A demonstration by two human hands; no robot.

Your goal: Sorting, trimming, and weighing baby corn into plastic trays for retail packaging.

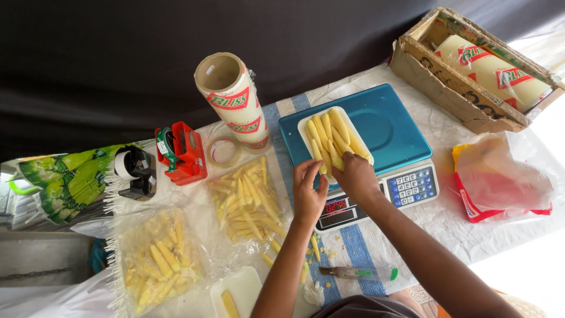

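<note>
We note an upright roll of cling film (231, 100) beside a red tape dispenser (182, 152) and a black one (136, 171). A cardboard box (447, 88) holds another roll. Bagged baby corn (159, 259) lies left; a knife (359, 272) near.

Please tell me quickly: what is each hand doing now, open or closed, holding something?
Left hand: fingers pinch a baby corn at the white tray.
Right hand: closed on baby corn in the tray.
</note>
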